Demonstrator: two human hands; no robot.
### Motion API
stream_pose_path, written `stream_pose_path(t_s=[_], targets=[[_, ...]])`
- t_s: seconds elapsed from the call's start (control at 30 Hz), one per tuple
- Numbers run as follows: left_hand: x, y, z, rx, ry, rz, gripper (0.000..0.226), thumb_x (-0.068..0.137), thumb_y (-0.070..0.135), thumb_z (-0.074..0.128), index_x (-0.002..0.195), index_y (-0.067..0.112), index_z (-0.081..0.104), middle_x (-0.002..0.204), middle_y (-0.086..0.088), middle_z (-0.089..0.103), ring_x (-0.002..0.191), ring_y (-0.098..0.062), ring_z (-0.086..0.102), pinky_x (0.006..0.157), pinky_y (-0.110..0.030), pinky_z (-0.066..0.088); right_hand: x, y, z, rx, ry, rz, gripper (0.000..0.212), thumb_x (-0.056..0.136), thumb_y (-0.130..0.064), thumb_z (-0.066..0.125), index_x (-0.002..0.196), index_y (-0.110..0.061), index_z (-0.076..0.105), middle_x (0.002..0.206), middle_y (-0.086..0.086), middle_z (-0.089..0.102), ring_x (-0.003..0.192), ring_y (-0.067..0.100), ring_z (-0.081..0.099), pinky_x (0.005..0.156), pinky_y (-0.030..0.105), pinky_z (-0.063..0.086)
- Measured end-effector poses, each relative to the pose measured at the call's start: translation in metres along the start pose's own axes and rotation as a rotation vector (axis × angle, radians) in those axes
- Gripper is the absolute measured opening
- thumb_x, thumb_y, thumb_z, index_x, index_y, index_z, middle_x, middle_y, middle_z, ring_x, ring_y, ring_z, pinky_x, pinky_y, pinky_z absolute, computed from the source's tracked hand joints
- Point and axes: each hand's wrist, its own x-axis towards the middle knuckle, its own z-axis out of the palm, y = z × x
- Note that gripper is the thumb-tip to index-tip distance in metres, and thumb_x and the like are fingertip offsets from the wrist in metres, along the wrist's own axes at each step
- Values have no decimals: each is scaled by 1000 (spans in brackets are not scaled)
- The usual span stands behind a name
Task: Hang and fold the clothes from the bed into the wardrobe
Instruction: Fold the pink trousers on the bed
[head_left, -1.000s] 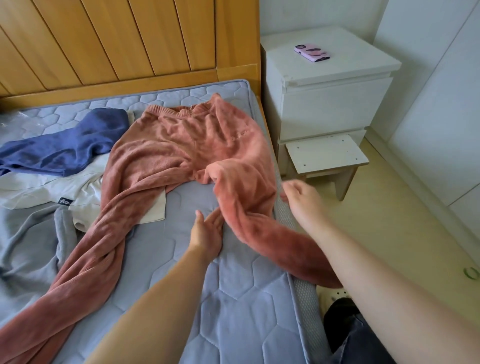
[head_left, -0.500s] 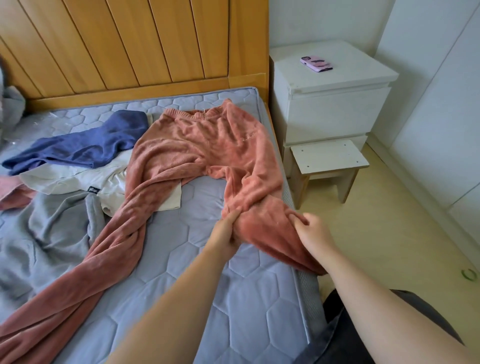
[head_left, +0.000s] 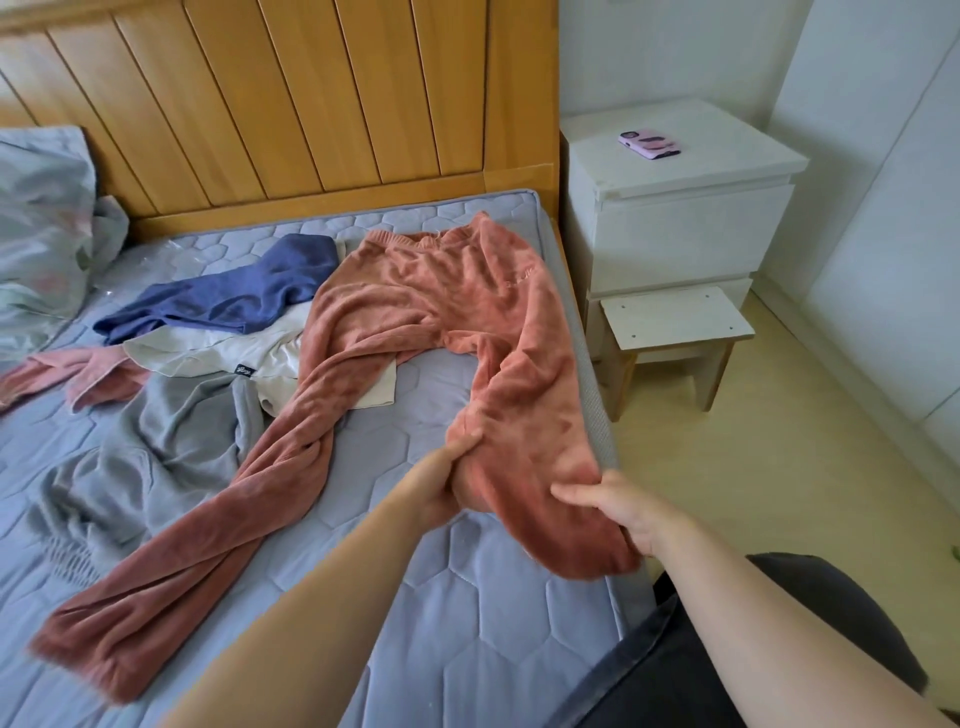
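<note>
- Mattress (head_left: 467, 623): quilted, grey-blue, beneath the fingers (head_left: 571, 492).
- Trousers (head_left: 441, 291): pink. The waistband lies far beyond the fingers, one leg trails left of them, and the other is held in them at the mattress's right edge.
- Blue garment (head_left: 234, 296), white garment (head_left: 218, 353), grey garment (head_left: 171, 441): heaped left of the fingers, with the trousers overlapping the white one.
- Pink top (head_left: 78, 369): far left.
- Nightstand (head_left: 675, 234): beyond the fingers to the right, with a phone (head_left: 649, 143) on top.
- Stool (head_left: 675, 317): on the floor (head_left: 779, 467), right of the fingers.
</note>
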Motion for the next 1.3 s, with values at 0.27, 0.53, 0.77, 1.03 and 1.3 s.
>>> stream_pose_path(t_s=[0.27, 0.53, 0.77, 1.03, 1.3], targets=[[-25, -8, -6, 237, -103, -50, 54, 85, 58, 42, 109, 15, 62, 97, -4, 63, 92, -17, 58, 85, -30, 46, -2, 14, 11, 352, 33, 66, 39, 95, -26, 55, 123, 0, 58, 113, 21, 66, 100, 31, 65, 88, 42, 52], [-44, -14, -34, 198, -144, 30, 52, 72, 20, 77, 117, 2, 59, 102, -15, 70, 91, -26, 69, 74, -34, 55, -16, 11, 7, 592, -177, 72, 28, 93, -5, 47, 120, 2, 51, 101, 14, 70, 93, 32, 67, 74, 40, 57], [-44, -36, -68, 467, -36, -325, 44, 84, 29, 69, 121, 7, 61, 120, -12, 66, 109, -25, 63, 100, -43, 47, -17, 35, 23, -172, 67, 143, 13, 91, -10, 61, 104, -8, 59, 87, 9, 71, 73, 22, 69, 56, 32, 55], [-35, -18, -84, 1102, -208, -742, 66, 93, 63, 37, 114, 5, 59, 99, -8, 69, 85, -21, 69, 81, -32, 56, 4, 37, 19, -864, 459, -111, 11, 95, -29, 48, 87, -24, 42, 80, 0, 55, 67, 16, 56, 58, 28, 42], [28, -18, -38, 580, -24, -298, 9, 96, 16, 54, 93, 10, 60, 80, -6, 61, 68, -14, 60, 64, -24, 52, 45, 39, 14, -498, 431, -171, 81, 83, -28, 71, 147, -9, 24, 132, 9, 54, 115, 24, 57, 90, 27, 43]])
